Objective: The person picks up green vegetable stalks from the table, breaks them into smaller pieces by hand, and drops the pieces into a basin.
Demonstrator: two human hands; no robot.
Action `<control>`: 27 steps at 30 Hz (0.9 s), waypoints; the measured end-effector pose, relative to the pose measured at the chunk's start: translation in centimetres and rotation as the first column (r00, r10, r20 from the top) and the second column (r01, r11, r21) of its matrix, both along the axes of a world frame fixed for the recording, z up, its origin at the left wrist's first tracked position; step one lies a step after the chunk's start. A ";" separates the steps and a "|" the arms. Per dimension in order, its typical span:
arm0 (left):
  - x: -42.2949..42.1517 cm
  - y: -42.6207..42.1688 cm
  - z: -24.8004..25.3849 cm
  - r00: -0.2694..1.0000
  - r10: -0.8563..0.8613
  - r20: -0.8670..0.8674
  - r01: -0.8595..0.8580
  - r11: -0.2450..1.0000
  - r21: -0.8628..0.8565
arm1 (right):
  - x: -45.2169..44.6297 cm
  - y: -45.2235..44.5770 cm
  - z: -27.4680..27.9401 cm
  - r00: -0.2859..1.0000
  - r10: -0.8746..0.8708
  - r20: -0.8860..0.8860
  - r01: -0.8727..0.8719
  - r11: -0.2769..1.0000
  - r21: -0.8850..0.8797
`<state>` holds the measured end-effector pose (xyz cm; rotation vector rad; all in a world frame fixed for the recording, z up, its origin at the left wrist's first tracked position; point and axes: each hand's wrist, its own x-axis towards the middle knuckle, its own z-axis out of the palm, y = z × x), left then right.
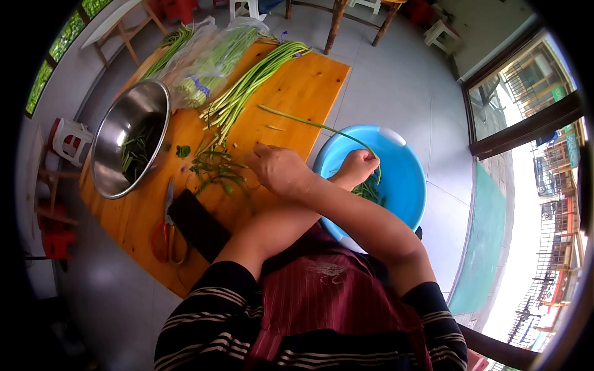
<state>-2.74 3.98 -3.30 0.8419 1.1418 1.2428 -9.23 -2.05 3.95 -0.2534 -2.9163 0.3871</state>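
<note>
My arms are crossed, the right forearm over the left. My left hand [357, 168] is pinched on a long green garlic scape [315, 124] above the blue basin [405, 176]. One end of the scape reaches back over the table; the other droops into the basin, where cut green pieces [369, 190] lie. My right hand [278, 170] is closed above the wooden table, its fingertips hidden, beside a pile of trimmed green tips [216, 167]. A loose bunch of garlic scapes [247, 93] lies farther up the table.
A steel bowl [162, 102] with dark green pieces tilts at the table's left. Near me lie red-handled scissors [162, 240] and a black flat object [198, 224]. Bagged scapes [216, 59] lie at the far end of the table [328, 77]. Stools stand beyond.
</note>
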 end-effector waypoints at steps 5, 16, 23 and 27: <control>-0.6 0.1 0.0 0.996 -0.067 0.054 0.069 0.997 -0.022 | 0.4 -0.8 2.7 0.870 0.038 -0.491 -0.112 0.986 -0.122; -0.7 -0.2 1.1 0.990 -0.112 0.080 0.115 0.993 -0.030 | 20.2 6.7 -4.1 0.298 -0.952 0.070 0.332 0.035 -0.943; -0.8 -0.2 0.7 0.985 -0.149 0.084 0.152 0.988 -0.019 | 22.1 6.0 -5.6 0.666 -0.726 0.172 0.058 -0.179 -0.982; -0.6 -0.3 1.2 0.981 -0.098 0.169 0.106 0.994 -0.039 | 22.0 6.2 -5.0 0.643 -0.741 0.194 0.280 -0.009 -0.960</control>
